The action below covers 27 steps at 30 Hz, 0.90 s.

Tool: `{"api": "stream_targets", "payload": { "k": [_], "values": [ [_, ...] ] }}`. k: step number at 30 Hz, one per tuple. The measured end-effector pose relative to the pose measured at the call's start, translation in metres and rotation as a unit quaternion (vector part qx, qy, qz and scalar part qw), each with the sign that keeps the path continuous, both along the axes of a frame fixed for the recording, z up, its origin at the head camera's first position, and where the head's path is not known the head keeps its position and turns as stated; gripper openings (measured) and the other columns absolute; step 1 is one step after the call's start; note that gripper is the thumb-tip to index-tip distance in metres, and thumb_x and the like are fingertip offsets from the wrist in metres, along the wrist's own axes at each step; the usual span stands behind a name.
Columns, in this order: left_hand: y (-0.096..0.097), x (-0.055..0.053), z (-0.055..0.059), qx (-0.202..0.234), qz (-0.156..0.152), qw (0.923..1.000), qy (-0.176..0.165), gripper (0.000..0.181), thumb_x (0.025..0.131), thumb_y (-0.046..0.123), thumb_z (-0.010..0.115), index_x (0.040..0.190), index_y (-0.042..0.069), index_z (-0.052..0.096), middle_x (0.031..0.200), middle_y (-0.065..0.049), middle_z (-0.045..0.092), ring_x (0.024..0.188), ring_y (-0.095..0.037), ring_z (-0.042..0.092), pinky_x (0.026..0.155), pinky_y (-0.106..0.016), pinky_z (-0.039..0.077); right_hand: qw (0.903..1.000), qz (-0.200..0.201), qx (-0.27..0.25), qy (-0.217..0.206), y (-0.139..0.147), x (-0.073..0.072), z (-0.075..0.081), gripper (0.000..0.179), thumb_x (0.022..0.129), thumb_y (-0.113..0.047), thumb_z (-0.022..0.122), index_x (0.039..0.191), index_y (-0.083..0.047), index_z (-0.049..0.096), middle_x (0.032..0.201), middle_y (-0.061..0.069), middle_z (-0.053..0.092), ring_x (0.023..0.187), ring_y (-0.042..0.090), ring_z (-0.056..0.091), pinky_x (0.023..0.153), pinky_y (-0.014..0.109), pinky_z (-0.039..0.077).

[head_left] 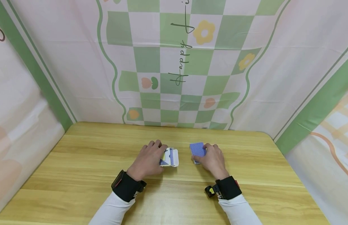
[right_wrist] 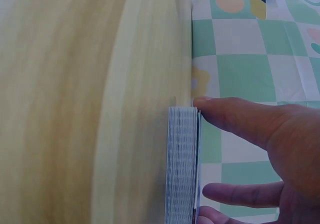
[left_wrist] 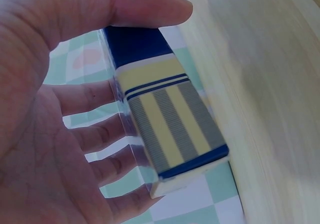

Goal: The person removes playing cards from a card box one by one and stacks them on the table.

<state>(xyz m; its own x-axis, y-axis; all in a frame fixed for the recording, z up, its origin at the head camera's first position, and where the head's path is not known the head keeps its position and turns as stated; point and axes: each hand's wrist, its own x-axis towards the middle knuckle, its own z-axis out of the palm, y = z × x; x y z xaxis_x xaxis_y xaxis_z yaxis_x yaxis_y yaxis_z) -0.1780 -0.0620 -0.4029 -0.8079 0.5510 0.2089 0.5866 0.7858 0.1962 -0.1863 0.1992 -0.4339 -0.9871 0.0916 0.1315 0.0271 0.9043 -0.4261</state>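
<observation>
My left hand [head_left: 148, 157] grips an open playing card box [head_left: 169, 157], its white flap [head_left: 176, 157] pointing right. In the left wrist view, the thumb lies over the box's dark blue end, and the fingers are behind its striped blue and yellow side [left_wrist: 172, 124]. A deck of playing cards [head_left: 197, 149], blue patterned backs up, lies on the table to the right of the box. My right hand [head_left: 214, 158] holds the deck, with the thumb at its near edge. The right wrist view shows the stack's white edges [right_wrist: 181, 169], with a thin gap under the top.
Under both hands is a wooden table [head_left: 92, 175], with its far edge against a green and white checked cloth [head_left: 171, 65]. Cloth also hangs at the left and right sides. Black bands with small cameras [head_left: 210, 191] sit on both wrists.
</observation>
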Motion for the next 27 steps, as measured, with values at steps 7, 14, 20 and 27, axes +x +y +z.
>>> {"api": "stream_targets", "payload": {
  "k": [7,14,20,27],
  "values": [
    [-0.0002,-0.0002,0.0003,-0.001,-0.001,1.0,-0.002,0.067,0.059,0.023,0.075,0.122,0.011,0.052,0.107,-0.004,0.047,0.093,-0.023,0.043,0.076,-0.041,0.038,1.0,0.0,-0.001,-0.005,-0.0003,0.0006,0.0008,0.072,0.067,-0.048,0.075,0.115,0.003,0.057,0.101,0.02,0.053,0.087,0.031,0.05,0.07,0.041,0.042],
    [-0.0008,-0.0005,0.0,-0.004,-0.002,1.0,0.002,0.067,0.06,0.024,0.075,0.122,0.011,0.052,0.107,-0.004,0.047,0.094,-0.024,0.044,0.076,-0.041,0.038,0.9999,0.0,-0.001,-0.012,-0.0006,0.0012,0.0015,0.072,0.067,-0.048,0.074,0.114,0.003,0.057,0.101,0.019,0.053,0.086,0.029,0.05,0.069,0.04,0.04],
    [-0.0007,-0.0003,0.0004,-0.003,-0.001,1.0,0.001,0.067,0.059,0.024,0.075,0.121,0.011,0.052,0.107,-0.004,0.047,0.094,-0.024,0.044,0.075,-0.04,0.038,0.9998,-0.001,0.001,-0.018,-0.0006,0.0016,0.0019,0.072,0.068,-0.049,0.074,0.115,0.003,0.057,0.102,0.019,0.053,0.086,0.03,0.049,0.07,0.04,0.04],
    [-0.0003,0.0001,-0.0001,-0.005,-0.001,1.0,0.001,0.067,0.059,0.023,0.074,0.122,0.012,0.052,0.107,-0.004,0.047,0.093,-0.023,0.044,0.074,-0.04,0.038,0.9999,0.003,0.002,-0.016,-0.0002,0.0017,0.0011,0.073,0.067,-0.049,0.074,0.115,0.004,0.057,0.1,0.019,0.053,0.085,0.029,0.05,0.068,0.039,0.04]
  ]
}}
